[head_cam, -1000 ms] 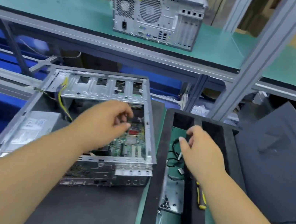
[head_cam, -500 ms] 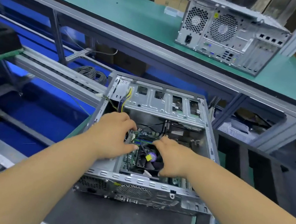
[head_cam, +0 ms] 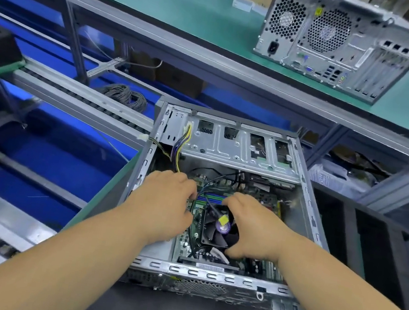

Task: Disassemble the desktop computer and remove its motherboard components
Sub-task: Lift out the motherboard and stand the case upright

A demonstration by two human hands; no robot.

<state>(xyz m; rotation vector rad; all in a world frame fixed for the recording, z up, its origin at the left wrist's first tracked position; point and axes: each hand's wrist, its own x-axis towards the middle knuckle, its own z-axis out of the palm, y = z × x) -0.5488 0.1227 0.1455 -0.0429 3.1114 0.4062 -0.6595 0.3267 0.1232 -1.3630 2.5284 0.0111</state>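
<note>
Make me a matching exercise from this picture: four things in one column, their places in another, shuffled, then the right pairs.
Things:
1. closed computer tower
2. cooler fan
3. coil of grey cable
4. yellow wires

Places:
A. beside the conveyor rail, left of the open case
B. between the two hands, on the motherboard
C. upright on the green upper shelf
D. far left corner of the open case, by the drive cage

Pairs: 1-C, 2-B, 3-A, 4-D

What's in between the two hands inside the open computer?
In the head view, the black cooler fan with its yellow sticker lies between the left hand and right hand, with memory sticks just beyond.
</note>
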